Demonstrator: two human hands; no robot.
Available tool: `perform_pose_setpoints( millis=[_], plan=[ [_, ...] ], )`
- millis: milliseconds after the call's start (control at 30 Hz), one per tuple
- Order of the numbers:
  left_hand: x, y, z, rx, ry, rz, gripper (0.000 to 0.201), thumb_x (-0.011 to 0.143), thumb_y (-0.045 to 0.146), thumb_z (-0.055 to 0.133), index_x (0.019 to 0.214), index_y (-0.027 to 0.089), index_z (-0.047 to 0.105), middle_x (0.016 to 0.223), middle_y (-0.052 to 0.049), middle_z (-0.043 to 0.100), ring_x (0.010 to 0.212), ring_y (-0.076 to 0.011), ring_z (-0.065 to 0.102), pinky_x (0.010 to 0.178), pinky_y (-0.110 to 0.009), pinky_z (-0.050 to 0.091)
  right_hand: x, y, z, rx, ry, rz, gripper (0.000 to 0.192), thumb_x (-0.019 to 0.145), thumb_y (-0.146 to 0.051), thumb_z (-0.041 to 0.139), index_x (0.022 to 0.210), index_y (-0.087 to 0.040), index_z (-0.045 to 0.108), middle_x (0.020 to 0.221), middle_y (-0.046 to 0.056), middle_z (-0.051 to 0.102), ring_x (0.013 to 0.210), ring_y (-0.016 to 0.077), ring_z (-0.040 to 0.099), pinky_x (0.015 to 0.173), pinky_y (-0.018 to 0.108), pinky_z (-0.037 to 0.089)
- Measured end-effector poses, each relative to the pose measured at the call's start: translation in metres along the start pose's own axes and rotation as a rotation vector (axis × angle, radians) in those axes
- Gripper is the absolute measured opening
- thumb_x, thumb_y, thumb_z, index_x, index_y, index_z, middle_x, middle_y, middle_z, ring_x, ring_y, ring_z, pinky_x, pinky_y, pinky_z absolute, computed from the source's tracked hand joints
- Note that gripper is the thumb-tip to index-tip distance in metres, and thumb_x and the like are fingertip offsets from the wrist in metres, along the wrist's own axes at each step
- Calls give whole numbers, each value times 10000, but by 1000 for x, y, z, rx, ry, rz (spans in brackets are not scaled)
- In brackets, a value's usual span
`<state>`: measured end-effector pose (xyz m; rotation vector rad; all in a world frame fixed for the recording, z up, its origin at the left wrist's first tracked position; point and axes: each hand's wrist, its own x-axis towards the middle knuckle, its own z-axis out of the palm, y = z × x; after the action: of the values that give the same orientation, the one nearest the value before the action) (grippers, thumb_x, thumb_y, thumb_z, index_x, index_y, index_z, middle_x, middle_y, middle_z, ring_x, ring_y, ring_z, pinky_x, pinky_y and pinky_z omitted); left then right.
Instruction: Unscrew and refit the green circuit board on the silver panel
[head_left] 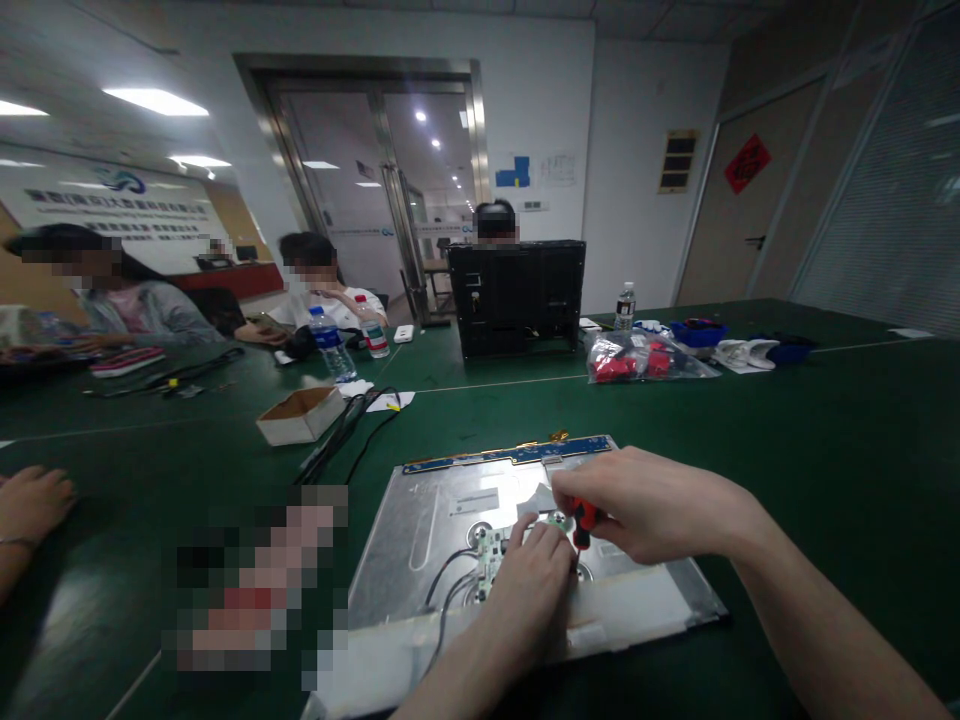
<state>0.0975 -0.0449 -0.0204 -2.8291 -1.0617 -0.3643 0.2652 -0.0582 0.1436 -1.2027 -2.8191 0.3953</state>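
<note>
A silvery display panel (442,510) lies on the table, with a blue circuit strip (480,460) along its far edge. My right hand (637,505) is closed around a red and black screwdriver (583,525), its shaft pointing down at the panel's middle. Just left of it, my left hand (536,565) rests over a small green circuit board (491,550), fingers stretched out and laid on it. Part of the board is hidden under that hand. Dark cables (442,575) run from the board's left side toward me.
The green table (810,470) holds a small open box (300,415), black cables (341,430) and a blurred-out patch at left. Farther off stand a black monitor casing (517,300), bottles (330,340) and a plastic bag with red items (637,358). Another person's hand (34,505) rests at far left.
</note>
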Motion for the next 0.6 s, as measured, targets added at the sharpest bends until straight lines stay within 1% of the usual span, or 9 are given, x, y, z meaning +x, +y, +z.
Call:
perform_pose_setpoints(
  millis=[133,233,433,600],
  plan=[
    [0,1,-3,11,-33,4,71,837,156,570,903,152,595,928,-54,622,931,-217,555,1011,-417,318,1,2,2,0,0,18,185,757,-101,570,906,-203,531,836,-2,609,704,127,502,548,241,299],
    [0,1,-5,8,-50,-4,67,855,139,542,899,155,591,931,-53,622,941,-213,556,1013,-415,316,2,2,4,-16,5,28,169,750,-114,575,887,-200,527,813,0,609,685,130,500,538,243,292],
    [1,1,-6,0,-34,-16,108,887,119,500,913,169,592,932,-41,625,953,-204,560,1018,-405,315,3,-3,3,-50,47,46,133,760,-144,567,880,-198,545,840,17,639,722,156,549,548,250,305],
    [0,3,-9,-4,-25,-30,108,888,123,504,885,178,597,909,-33,628,942,-202,564,1015,-397,317,5,-3,3,-101,75,91,73,788,-183,549,850,-198,585,796,21,654,698,165,572,541,261,305]
  ],
)
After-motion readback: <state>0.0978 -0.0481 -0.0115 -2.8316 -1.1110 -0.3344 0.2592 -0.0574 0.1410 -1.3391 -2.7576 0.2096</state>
